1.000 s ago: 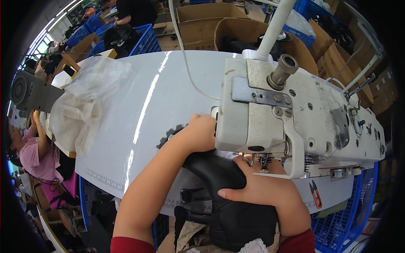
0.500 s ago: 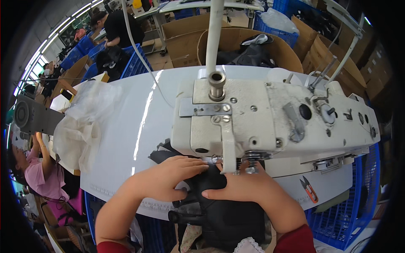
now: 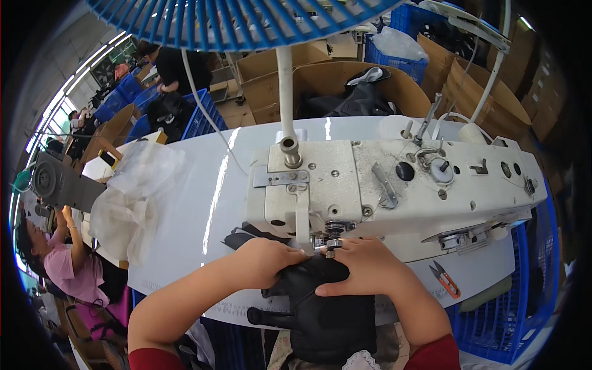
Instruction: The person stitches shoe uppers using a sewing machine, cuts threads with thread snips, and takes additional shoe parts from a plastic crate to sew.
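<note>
A black fabric piece [image 3: 320,308] lies under the needle of a white sewing machine [image 3: 394,191] on a white table [image 3: 191,209]. My left hand [image 3: 265,262] presses down on the fabric's left side, fingers curled toward the presser foot [image 3: 327,246]. My right hand [image 3: 364,268] lies flat on the fabric just right of the needle, thumb pointing left. Both hands pin the fabric against the machine bed. The fabric's lower part hangs over the table's near edge toward my lap.
Orange-handled thread snips [image 3: 445,279] lie on the table at the right. A heap of clear plastic bags [image 3: 132,197] sits at the left. A blue fan [image 3: 246,18] hangs overhead. Cardboard boxes [image 3: 345,80] and blue crates [image 3: 530,290] surround the table. Other people work at the left.
The view has tilted, so the machine sits more centred and the fan now shows above. Both hands have stayed on the black fabric, moved closer together at the needle.
</note>
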Action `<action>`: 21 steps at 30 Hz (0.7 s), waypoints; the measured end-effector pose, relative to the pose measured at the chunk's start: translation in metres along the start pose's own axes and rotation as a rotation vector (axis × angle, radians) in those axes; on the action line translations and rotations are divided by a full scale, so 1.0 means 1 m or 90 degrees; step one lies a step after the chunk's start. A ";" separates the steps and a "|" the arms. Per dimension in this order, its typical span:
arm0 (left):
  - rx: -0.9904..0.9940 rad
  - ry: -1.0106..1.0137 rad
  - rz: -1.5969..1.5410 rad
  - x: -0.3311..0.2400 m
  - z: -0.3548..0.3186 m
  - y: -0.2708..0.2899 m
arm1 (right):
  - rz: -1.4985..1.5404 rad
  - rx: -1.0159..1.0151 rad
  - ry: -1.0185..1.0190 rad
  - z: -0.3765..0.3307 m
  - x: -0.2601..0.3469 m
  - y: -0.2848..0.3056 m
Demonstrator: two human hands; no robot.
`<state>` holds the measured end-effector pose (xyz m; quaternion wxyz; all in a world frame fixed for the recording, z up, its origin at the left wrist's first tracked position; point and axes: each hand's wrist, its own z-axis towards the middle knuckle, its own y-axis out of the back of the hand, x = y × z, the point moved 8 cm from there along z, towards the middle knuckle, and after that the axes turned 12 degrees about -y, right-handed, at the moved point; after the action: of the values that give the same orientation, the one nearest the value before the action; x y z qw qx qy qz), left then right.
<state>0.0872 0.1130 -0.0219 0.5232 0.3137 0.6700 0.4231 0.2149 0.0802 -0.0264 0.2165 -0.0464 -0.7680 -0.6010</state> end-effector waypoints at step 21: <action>0.065 0.072 0.007 0.005 0.005 0.008 | 0.105 0.014 -0.001 0.012 -0.007 -0.004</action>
<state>0.0909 0.1222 -0.0179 0.4655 0.3189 0.7175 0.4085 0.2167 0.0922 -0.0355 0.2649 -0.1074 -0.7683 -0.5728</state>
